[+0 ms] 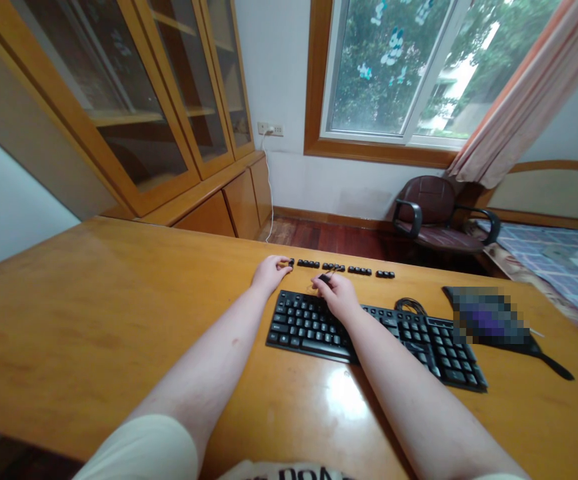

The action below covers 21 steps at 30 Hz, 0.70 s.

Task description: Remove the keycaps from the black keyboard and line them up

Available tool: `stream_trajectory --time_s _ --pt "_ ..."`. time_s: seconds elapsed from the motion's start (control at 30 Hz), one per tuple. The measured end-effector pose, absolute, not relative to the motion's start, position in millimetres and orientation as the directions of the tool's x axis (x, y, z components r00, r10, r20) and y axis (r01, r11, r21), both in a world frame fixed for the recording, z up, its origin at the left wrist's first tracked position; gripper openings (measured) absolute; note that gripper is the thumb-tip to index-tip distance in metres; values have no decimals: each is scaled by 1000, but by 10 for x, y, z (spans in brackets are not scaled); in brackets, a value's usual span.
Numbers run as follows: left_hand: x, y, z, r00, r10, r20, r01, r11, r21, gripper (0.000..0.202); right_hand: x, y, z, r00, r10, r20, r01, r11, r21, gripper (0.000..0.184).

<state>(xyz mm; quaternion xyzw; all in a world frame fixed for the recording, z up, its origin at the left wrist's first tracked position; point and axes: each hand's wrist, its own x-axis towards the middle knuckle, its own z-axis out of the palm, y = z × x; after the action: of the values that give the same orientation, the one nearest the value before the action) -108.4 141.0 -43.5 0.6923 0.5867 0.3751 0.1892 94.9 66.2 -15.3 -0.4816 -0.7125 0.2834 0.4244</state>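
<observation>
While the left hand (270,272) touches the end keycap (291,263) of the keycap row (359,270), its grip impossible to tell, the right hand (339,295), at its four o'clock, pinches a loose keycap (324,277) at the twelve o'clock edge of the keyboard (309,327).

Pixelated, unidentifiable object (489,315) right of keyboard (419,340)

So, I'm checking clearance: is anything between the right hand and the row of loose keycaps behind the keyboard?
Nothing visible. The right hand, pinching a small black piece, rests at the far edge of the keyboard; only bare desk lies between it and the keycap row.
</observation>
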Motion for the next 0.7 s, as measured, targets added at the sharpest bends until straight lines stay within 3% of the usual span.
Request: stream_trajectory --time_s 0.13,0.2,0.37,0.47,0.57,0.7 --pt "-1117 1246 -317 -29 939 342 610 -254 750 29 888 664 -200 -287 919 270 230 339 -912 26" --pt "-1135 1082 -268 23 947 322 581 -275 766 28 859 658 -196 -316 919 238 197 308 -931 25" --pt "-1196 575 -312 358 901 245 542 -414 731 30 806 629 -127 -332 910 246 410 375 -832 15" --pt "-1224 450 -394 351 905 240 568 -410 714 34 746 619 -123 -294 935 199 520 331 -787 18" --pt "-1227 494 -422 382 897 223 542 -413 732 38 675 622 -156 -251 958 141 525 257 -811 18" --pt "-1226 571 -381 425 883 199 511 -416 752 36 610 601 -157 -261 951 167 554 289 -781 16"
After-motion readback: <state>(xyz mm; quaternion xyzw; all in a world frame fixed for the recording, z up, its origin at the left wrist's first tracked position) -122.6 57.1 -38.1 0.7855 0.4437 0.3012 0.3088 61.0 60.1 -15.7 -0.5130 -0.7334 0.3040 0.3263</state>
